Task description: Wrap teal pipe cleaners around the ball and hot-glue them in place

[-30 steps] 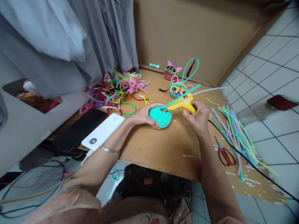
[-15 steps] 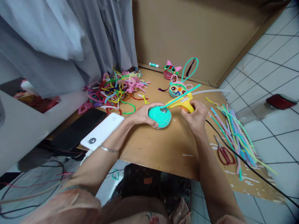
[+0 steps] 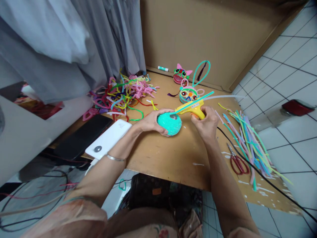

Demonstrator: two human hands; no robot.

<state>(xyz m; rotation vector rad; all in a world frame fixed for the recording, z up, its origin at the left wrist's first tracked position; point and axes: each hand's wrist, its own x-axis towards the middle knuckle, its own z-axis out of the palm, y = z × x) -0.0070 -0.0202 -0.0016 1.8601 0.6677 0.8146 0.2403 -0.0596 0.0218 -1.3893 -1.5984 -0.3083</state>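
Observation:
My left hand [image 3: 154, 121] is wrapped round a turquoise ball [image 3: 169, 125], its surface covered in coiled fuzzy strips, with a small dark opening near the top. From that opening a turquoise strip [image 3: 206, 96] sticks out to the upper right. In my right hand [image 3: 206, 122] is a yellow glue gun [image 3: 195, 108], a translucent glue stick at its back. The gun's nozzle end is close to the top of the ball, behind the strip; whether it touches is unclear.
Tangled pipe cleaners [image 3: 133, 87] lie back left, near a white power bank [image 3: 109, 138] and a black phone [image 3: 85, 135]. Two decorated heads [image 3: 188, 95] sit at the back. On the right are red-handled scissors [image 3: 239, 164], straight pipe cleaners [image 3: 250, 142] and a black cable [image 3: 262, 172].
The glue gun and my right hand have shifted very slightly left. The strip's free end has dipped a little. My left hand still holds the ball in the same place.

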